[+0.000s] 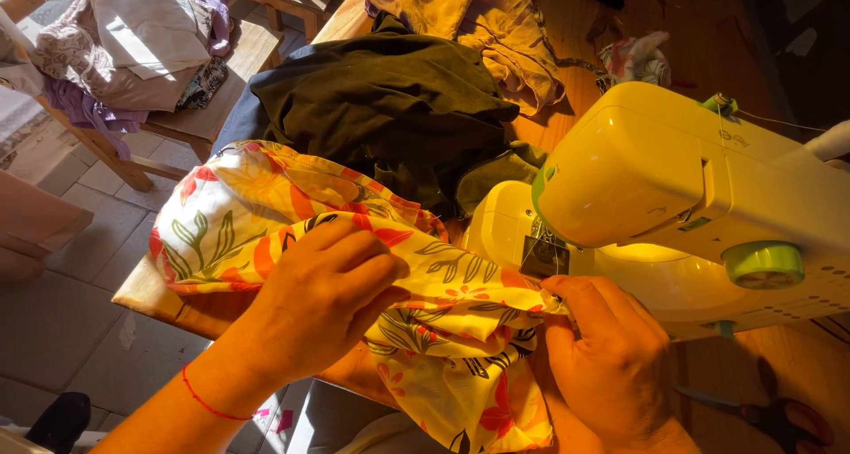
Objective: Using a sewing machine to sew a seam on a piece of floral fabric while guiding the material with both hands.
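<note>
— Two hands on one piece of cloth. What sits just beyond your right grip?

— Your sewing machine (691, 197), pale yellow with green trim, its needle end right above your right fingertips. Behind your left hand lies a dark olive garment (390, 109), and past that a mustard one (487, 29), all on the wooden table (602, 20).

— And the cloth itself?

— The floral fabric (266, 215), yellow with orange flowers, runs from the table's edge under your left palm across to the machine's foot, then hangs down between your wrists.

— How are you gripping?

— Your left hand (323, 299) lies fairly flat, fingers loosely curled, pressing the fabric down. Your right hand (606, 352) has thumb and fingers squeezed together, pinching the fabric's edge at the needle. Scissors (779, 414) lie just right of that wrist.
</note>
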